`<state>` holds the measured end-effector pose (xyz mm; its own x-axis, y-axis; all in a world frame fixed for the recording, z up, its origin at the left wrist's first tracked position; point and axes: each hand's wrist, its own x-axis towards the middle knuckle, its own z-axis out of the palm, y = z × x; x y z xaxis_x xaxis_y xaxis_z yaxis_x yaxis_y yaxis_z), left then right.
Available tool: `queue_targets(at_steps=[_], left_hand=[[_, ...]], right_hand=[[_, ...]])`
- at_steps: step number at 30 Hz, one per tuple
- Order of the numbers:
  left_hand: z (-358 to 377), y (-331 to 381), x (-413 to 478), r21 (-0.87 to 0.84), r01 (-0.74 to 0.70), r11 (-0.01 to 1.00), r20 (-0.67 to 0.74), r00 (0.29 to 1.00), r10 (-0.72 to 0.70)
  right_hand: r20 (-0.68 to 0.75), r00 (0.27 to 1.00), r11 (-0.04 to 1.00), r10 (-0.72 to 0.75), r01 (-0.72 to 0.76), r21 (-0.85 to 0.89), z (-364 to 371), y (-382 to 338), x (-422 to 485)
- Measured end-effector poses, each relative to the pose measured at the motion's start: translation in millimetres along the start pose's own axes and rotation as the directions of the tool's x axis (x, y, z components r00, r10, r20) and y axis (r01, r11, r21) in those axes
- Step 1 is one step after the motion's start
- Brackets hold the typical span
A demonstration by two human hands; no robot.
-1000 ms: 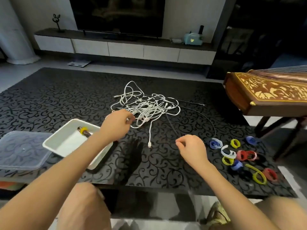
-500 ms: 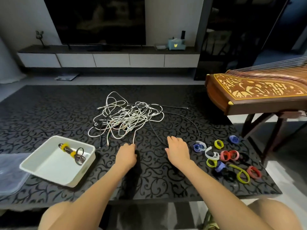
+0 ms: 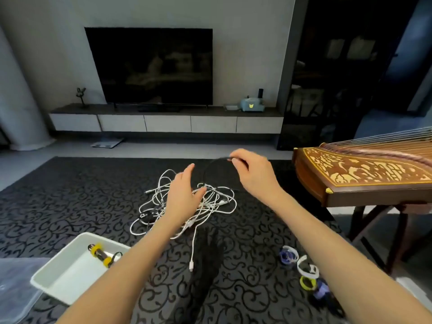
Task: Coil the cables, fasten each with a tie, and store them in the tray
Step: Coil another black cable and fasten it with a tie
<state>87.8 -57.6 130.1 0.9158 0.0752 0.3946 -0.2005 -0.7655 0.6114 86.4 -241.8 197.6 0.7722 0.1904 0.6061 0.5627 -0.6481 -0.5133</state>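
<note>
Pinches a thin black cable (image 3: 216,160) in the right hand (image 3: 256,175), grip narrow, raised above the desk (image 3: 70,195). Arcs from the fingertips leftward and down into the white cable tangle (image 3: 217,202) at mid-desk. Spreads the left hand (image 3: 183,197) over that tangle, grip wide, fingers straight. Near left, in the white tray (image 3: 58,281), one coiled cable (image 3: 100,253) bound with yellow ties.

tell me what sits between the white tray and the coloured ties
Head view: the white cable's loose plug end lies on the patterned tabletop between tray and ties, and the left forearm crosses over it.
</note>
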Motion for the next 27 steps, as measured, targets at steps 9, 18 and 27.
queue_targets(at_steps=[9, 18, 27], left_hand=[[-68.1, 37.8, 71.5, -0.142, -0.093, 0.986, -0.102, 0.992, 0.079], [-123.8, 2.5, 63.1, -0.421, 0.299, 0.856, 0.070, 0.952, -0.298], [-141.1, 79.6, 44.8, -0.279, 0.130, 0.951, 0.275, 0.960, -0.050]], right_hand=[[-0.292, 0.955, 0.739, 0.043, 0.166, 0.653, -115.0, -93.5, 81.2], [-0.180, 0.751, 0.741, 0.635, -0.527, 0.416, -117.1, 0.8, 77.0], [0.191, 0.972, 0.990, 0.139, -0.137, -0.022, -42.5, -67.9, 24.2]])
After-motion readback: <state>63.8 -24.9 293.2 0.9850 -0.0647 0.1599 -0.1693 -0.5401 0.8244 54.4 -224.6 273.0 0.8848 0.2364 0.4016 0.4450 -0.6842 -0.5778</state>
